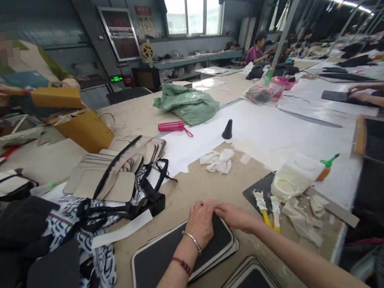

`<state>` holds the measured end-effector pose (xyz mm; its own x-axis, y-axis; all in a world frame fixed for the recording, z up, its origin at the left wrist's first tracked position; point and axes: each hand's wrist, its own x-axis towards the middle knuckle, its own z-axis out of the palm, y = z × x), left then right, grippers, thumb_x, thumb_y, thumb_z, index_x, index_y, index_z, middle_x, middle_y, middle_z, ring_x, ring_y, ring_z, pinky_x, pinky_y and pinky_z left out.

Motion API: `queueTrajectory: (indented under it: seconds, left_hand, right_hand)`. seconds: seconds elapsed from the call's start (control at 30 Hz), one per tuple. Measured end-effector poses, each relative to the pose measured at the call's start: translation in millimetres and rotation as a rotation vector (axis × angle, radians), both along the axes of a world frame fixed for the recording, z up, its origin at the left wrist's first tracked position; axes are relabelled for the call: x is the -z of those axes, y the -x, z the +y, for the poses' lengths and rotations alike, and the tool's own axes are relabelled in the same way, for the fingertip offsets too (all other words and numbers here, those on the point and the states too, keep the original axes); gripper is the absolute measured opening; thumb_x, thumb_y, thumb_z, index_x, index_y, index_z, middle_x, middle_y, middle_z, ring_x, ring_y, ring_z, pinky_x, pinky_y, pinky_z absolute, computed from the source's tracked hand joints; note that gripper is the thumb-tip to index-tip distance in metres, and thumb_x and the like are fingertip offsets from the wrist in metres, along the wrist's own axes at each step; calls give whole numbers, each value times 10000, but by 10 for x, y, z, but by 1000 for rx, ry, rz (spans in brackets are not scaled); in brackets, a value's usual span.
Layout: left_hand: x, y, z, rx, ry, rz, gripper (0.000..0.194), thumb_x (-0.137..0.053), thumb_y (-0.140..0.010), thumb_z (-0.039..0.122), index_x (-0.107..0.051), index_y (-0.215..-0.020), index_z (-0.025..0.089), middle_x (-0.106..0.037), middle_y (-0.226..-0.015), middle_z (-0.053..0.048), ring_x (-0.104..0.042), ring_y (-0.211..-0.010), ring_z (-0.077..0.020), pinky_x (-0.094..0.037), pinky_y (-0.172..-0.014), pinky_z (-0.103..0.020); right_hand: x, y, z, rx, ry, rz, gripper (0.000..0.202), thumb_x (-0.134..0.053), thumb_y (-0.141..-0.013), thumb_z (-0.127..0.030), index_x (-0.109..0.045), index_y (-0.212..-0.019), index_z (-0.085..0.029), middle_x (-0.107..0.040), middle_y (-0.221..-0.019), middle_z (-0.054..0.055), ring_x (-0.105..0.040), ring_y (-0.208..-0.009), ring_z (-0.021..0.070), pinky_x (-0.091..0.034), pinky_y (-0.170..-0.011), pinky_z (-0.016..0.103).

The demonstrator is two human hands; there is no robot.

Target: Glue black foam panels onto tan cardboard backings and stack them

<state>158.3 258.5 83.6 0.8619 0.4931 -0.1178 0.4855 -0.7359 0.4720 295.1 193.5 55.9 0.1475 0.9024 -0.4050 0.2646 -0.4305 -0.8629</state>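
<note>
A black panel with a beige border lies on top of a short stack on the table in front of me. My left hand bends over its far edge, fingers together and gripping near the corner. Right beside it, my right hand pinches the same corner with thumb and fingertips. The fingertips of both hands nearly meet, and what lies under them is partly hidden. Nearer to me is a second stack of black panels, cut off by the frame's bottom edge.
Right of my hands, two glue-covered brushes rest beside a bag of pale glue. Beige panels and patterned fabric pile up at left. Beyond lie crumpled paper, a black cone and a green bag. Other people work around.
</note>
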Motion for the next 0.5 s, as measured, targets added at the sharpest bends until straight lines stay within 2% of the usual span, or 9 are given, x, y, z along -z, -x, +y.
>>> queueTrajectory:
  seconds: [0.07,0.17,0.33,0.5]
  left_hand:
    - [-2,-72,62,71,-34,47,438,-355,-742,45,-515,-1125,186,-587,-1070,-83,-457,-981,-257,-407,-853,-415]
    - [-30,-170,109,141,-101,147,324,-371,-759,64,-585,-979,167,-577,-1009,-114,-480,-949,-260,-429,-800,-391]
    - [-120,-248,182,209,-174,196,247,-394,-789,98,-621,-865,160,-613,-924,-112,-504,-957,-269,-429,-784,-375]
    - [-312,-147,232,222,-110,249,269,-391,-811,125,-638,-899,181,-672,-884,-91,-593,-855,-223,-443,-741,-320]
  right_hand:
    - [39,14,-14,6,-66,-22,339,-443,-819,-431,-632,-894,-160,-652,-866,72,-561,-888,234,-441,-849,405]
    - [90,33,-61,12,-101,-22,374,-447,-808,-482,-632,-857,-161,-648,-919,87,-543,-934,250,-389,-913,423]
    - [134,42,-223,67,-69,34,501,-327,-833,-594,-605,-813,-177,-636,-834,64,-550,-856,239,-437,-818,408]
    - [191,67,-324,128,-9,152,562,-279,-816,-653,-578,-710,-190,-610,-709,46,-571,-735,214,-469,-691,359]
